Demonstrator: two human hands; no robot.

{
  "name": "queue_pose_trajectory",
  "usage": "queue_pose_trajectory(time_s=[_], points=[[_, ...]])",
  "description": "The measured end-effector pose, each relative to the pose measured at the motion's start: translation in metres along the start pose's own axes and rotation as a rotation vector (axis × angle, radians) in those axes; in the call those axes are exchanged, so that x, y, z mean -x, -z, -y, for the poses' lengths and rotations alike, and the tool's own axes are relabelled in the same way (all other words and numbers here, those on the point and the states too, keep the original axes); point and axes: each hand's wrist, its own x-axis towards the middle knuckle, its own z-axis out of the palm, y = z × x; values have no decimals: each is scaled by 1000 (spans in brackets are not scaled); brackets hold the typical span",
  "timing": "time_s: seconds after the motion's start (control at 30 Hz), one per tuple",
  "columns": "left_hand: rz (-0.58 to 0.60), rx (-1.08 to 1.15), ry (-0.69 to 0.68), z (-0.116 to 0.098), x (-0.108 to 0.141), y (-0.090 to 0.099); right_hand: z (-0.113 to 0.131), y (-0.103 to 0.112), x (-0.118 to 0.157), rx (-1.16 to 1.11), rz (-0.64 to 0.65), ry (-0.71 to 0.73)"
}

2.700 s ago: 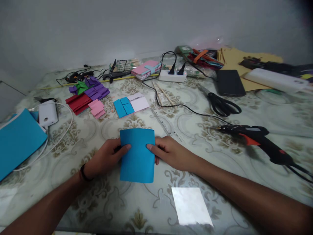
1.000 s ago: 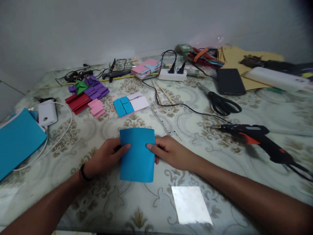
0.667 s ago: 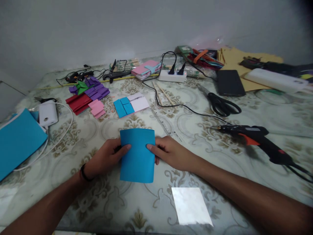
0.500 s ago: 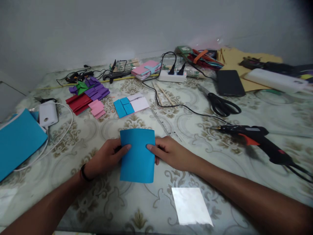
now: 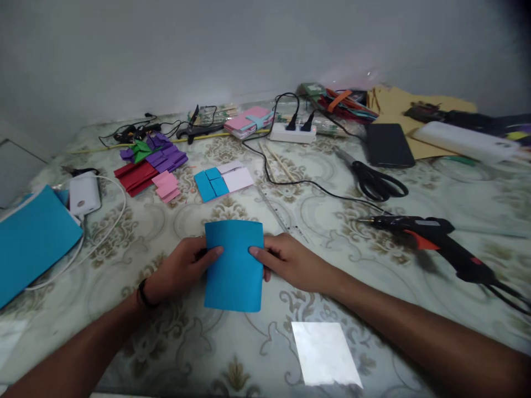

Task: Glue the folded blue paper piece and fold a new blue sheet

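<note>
A blue sheet of paper [image 5: 235, 276] is held upright over the front middle of the table, slightly bowed. My left hand [image 5: 188, 265] grips its left edge, thumb on the near face and fingers behind. At the right edge, my right hand [image 5: 286, 260] pinches it the same way. The paper hides most of my fingertips. Beyond it lies a card with blue and white folded pieces [image 5: 224, 181]. A clear ruler [image 5: 276, 209] rests just past my right hand, and a white square [image 5: 327, 354] lies in front of it.
Red [image 5: 135, 176], purple [image 5: 168, 156] and pink folded papers [image 5: 166, 186] lie back left. On the right are a glue gun [image 5: 431, 235], scissors [image 5: 371, 176] and a black phone-like slab [image 5: 389, 145]. A power strip [image 5: 292, 133] trails black cable. Larger blue sheets [image 5: 37, 240] and a white power bank [image 5: 84, 193] sit left.
Both hands keep the same hold on the blue paper. The whole view has shifted very slightly, with things appearing a little lower; nothing on the table has moved.
</note>
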Motion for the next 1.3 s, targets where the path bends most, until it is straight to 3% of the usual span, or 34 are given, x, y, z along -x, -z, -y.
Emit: queue_pose_trajectory(time_s=[0.67,0.97,1.3], points=[[-108,-44,-16,0,2,-2,1,1,1,-41,-13,-10],[5,65,-25,-1,0,1,-4,2,-2,-165,-21,-44],[-56,66,-24,3,0,-1,-2,1,-1,-174,-32,-49]])
